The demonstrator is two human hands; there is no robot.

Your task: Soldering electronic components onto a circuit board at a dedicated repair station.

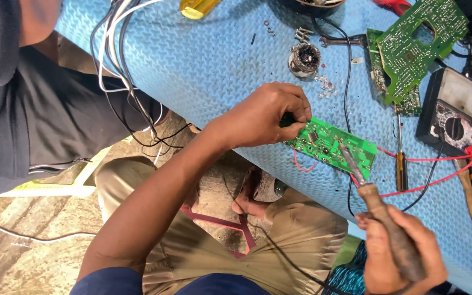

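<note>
The left hand pinches the edge of a flat, rectangular green circuit board lying on the textured blue foam surface. The right hand grips the worn wooden handle of a soldering iron, its metal tip resting on the board.

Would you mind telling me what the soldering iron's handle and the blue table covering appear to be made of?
The soldering iron in the right hand has a handle that looks like wood: brown, matt and worn, with a grey metal shaft above it. The blue table covering looks like foam or rubber matting, judging by its embossed, dimpled texture and dull finish, though the exact material cannot be told.
</note>
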